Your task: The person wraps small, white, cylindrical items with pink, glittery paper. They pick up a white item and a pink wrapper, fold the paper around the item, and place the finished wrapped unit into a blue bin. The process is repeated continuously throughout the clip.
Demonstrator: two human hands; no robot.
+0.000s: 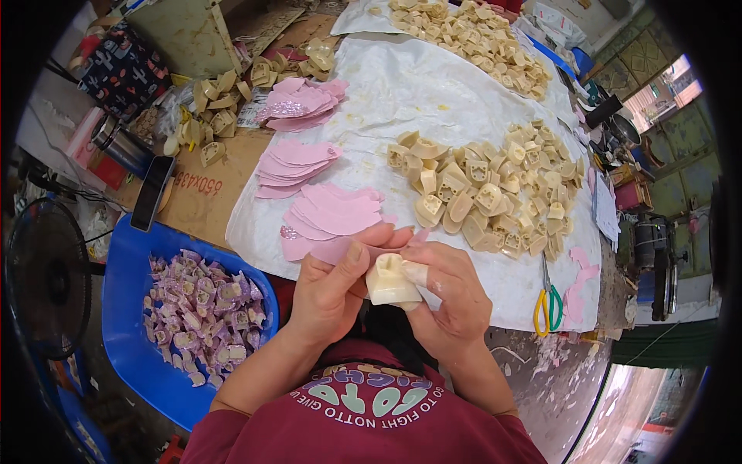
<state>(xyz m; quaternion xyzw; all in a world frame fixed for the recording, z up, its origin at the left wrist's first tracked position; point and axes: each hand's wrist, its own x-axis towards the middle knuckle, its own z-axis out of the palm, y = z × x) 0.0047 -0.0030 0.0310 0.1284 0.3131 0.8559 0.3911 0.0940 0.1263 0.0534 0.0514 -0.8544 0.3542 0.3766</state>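
Observation:
Close in front of my chest, both hands meet around a cream plastic shoe heel [393, 288], its hollowed end facing up. My right hand [457, 300] is closed on the heel, fingers along its right side and thumb beneath. My left hand [326, 290] is closed at the heel's left, pinching a thin pink sheet piece [420, 237] that passes behind the heel; its tip shows by my right fingertips. Much of this piece is hidden by the fingers. Just beyond my left hand lies a fanned stack of pink pieces [336, 210], some with glitter.
Two more pink stacks [294, 166] lie farther back on the white sheet [359, 93]. A heap of cream heels [495, 193] is at right, another heap [471, 42] at the far end. Scissors [547, 308] lie near the right edge. A blue tub [127, 309] of glittery wrapped heels stands left.

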